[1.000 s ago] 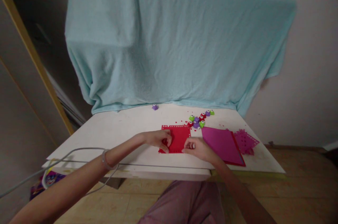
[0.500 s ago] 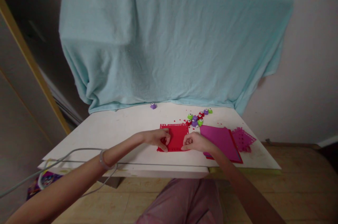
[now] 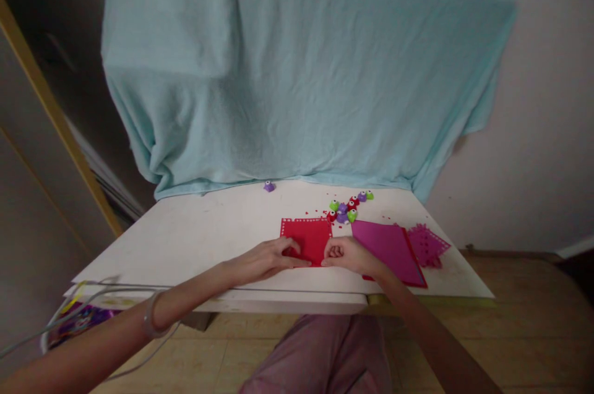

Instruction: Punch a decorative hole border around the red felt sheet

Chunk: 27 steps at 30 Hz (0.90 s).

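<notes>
A red craft sheet (image 3: 306,236) with small holes along its top and side edges lies flat near the front of the white table. My left hand (image 3: 271,256) rests at its lower left. The thumb stretches along the bottom edge and the bent fingers stand apart from it over the sheet. At the lower right corner, my right hand (image 3: 347,253) has its fingers curled, with thumb and forefinger pinched on the sheet's edge. Just behind the sheet sits a cluster of small purple, green and red eye-topped figures (image 3: 342,213), with tiny red bits scattered around them.
A stack of purple and red sheets (image 3: 387,248) lies under my right forearm. Beyond it are pink hole-edged pieces (image 3: 427,245). One purple figure (image 3: 269,186) stands at the back edge, before a hanging light-blue cloth (image 3: 315,85). A grey cable (image 3: 88,301) runs by my left forearm.
My left hand has loosened from the sheet's lower left corner, its thumb sliding right along the bottom edge as the forearm lowered. My right hand has hardly moved.
</notes>
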Each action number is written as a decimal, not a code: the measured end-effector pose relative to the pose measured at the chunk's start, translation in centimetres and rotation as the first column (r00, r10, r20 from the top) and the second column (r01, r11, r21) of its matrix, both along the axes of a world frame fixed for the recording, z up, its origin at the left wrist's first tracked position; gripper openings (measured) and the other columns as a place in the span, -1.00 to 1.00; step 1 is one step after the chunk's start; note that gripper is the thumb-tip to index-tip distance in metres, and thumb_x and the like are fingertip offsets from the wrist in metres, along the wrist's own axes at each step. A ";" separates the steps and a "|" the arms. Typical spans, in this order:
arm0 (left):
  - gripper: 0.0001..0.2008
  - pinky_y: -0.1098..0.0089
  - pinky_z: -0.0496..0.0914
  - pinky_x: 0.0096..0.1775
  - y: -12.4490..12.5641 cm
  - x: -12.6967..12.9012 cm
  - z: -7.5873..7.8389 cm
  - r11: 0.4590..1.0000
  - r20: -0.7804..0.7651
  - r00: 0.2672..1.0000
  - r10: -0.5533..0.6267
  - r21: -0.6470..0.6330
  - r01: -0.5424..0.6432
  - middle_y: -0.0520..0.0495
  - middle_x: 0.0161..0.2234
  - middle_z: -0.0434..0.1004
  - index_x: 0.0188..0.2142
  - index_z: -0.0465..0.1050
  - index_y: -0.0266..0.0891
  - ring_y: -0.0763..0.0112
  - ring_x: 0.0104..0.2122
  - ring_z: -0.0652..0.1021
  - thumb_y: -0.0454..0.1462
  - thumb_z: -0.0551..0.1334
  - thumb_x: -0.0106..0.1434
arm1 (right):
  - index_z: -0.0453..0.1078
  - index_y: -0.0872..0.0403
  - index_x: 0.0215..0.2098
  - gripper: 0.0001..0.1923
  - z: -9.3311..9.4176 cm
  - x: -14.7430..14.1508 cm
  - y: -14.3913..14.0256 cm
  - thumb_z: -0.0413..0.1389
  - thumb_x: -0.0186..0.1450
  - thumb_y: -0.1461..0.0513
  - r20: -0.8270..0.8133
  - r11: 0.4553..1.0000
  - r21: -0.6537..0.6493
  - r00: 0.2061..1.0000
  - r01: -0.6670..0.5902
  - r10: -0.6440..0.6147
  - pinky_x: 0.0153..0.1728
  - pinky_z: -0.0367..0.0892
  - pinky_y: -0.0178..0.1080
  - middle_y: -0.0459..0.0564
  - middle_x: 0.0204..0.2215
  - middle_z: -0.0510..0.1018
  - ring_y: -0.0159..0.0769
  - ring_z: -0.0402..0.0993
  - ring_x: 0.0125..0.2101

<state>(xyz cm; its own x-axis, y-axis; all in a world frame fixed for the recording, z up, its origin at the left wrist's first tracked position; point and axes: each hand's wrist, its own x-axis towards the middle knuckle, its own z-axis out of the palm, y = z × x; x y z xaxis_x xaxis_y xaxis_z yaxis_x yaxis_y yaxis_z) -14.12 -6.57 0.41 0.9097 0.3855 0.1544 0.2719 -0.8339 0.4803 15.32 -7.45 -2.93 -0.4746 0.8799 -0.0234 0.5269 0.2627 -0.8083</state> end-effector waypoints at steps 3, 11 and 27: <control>-0.52 0.28 0.24 0.10 -0.4 -0.1 -0.1 0.996 -0.038 0.999 -0.018 0.088 0.021 -0.04 0.08 0.31 0.14 0.32 0.16 0.25 0.04 0.37 -0.40 0.05 0.33 | 0.45 0.09 -0.40 -0.85 0.7 -0.3 -0.6 0.24 0.17 0.17 0.070 0.998 0.060 0.998 0.007 -0.011 -0.49 0.20 -0.38 -0.15 -0.53 0.40 -0.39 0.31 -0.49; -0.38 0.24 0.23 0.12 0.0 0.2 -1.0 0.987 -0.062 0.998 -0.032 0.157 0.042 -0.10 0.13 0.24 0.23 0.19 0.14 0.21 0.09 0.32 -0.48 0.05 0.26 | 0.40 0.01 0.02 -0.63 1.8 -3.7 -6.3 0.06 0.28 0.41 0.429 0.753 0.630 0.893 -0.188 -0.136 0.07 0.23 -0.07 0.10 0.07 0.40 -0.11 0.31 0.05; -0.61 0.36 0.37 -0.04 1.0 0.0 -1.9 1.000 0.144 0.990 -0.008 -0.001 0.008 -0.16 -0.01 0.36 0.17 0.32 -0.02 0.33 -0.07 0.45 -0.29 0.06 0.38 | 0.27 0.01 0.20 -0.48 0.8 -3.3 -6.9 0.01 0.29 0.39 0.257 0.742 0.671 0.931 0.022 -0.260 0.15 0.24 0.01 0.07 0.14 0.38 -0.15 0.29 0.11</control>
<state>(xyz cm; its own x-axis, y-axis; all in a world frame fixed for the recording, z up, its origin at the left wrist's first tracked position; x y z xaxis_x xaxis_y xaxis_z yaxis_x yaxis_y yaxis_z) -14.16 -5.61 -1.48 0.8809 0.3790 0.2837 0.1934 -0.8351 0.5149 12.06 -14.32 -2.17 -0.4141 0.7902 0.4518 0.7909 0.5581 -0.2511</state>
